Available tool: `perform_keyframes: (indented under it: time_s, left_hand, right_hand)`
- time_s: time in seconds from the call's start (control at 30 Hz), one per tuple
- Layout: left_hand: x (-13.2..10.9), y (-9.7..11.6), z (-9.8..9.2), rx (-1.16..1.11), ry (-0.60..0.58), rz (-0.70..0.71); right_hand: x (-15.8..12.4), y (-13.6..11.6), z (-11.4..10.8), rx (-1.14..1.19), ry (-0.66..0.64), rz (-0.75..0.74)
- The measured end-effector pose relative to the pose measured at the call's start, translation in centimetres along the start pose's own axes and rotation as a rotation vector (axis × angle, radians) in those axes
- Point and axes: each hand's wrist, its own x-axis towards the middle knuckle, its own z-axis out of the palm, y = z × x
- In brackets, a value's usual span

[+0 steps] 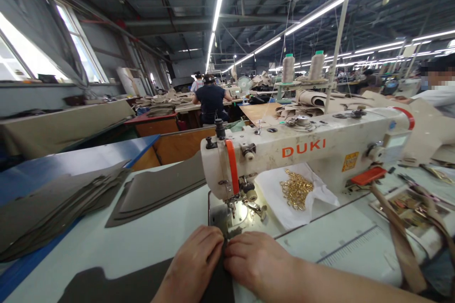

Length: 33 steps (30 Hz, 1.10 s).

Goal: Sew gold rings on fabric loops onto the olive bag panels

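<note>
A dark grey-brown fabric panel lies on the pale sewing table, its far edge near the needle of a white sewing machine. My left hand is closed, with thumb and fingers pinching the panel just in front of the presser foot. Close beside it, my right hand has its fingers curled down on the panel's right edge. Both sets of fingertips almost meet, and they hide the part of the edge between them.
Gold-coloured metal rings lie on white paper under the machine arm. Stacked dark panels sit at left, with another pile beyond. A parts tray and hanging straps are at right. Co-workers sit farther off.
</note>
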Motion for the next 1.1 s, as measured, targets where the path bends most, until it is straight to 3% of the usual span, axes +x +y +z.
perform_keyframes:
  time_s: [0.3,0.73,1.1]
  left_hand:
    - [-0.4,0.2,0.1,-0.035,-0.065,-0.097]
    - [-0.5,0.4,-0.8,-0.024,-0.012,-0.085]
    - [2.0,-0.9,1.5,-0.062,0.036,-0.080]
  right_hand:
    - [0.5,-0.2,-0.1,-0.028,0.032,0.110]
    - [1.0,-0.4,-1.1,-0.081,-0.052,0.069]
    - [0.7,2.2,-1.5,-0.171,-0.123,0.097]
